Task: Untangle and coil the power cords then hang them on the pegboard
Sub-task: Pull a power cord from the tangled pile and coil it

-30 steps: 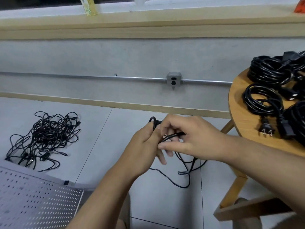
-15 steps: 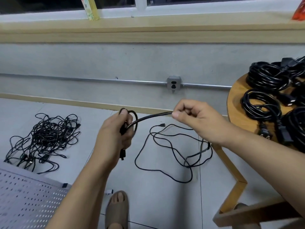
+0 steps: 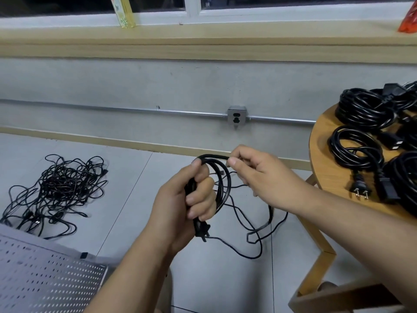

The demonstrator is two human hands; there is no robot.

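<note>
My left hand (image 3: 191,199) is clenched around a few loops of the black power cord (image 3: 223,188), fingers curled tight over the gathered strands, and the cord's plug (image 3: 202,230) hangs just below my fist. My right hand (image 3: 259,175) pinches the same cord between thumb and forefinger at the top of the loop, right beside my left thumb, with the other fingers loosely curled behind. The rest of the cord trails down from my hands and lies in loose curves on the grey floor (image 3: 135,177) between me and the wall. To my left on the floor sits a tangled pile of cords (image 3: 61,188), well apart from my hands, and the pegboard (image 3: 45,279) lies flat at the lower left corner of my view. On my right, the round wooden table (image 3: 327,172) carries several coiled cords (image 3: 361,109) lying side by side. A wall outlet (image 3: 236,115) is mounted on the wall ahead.
</note>
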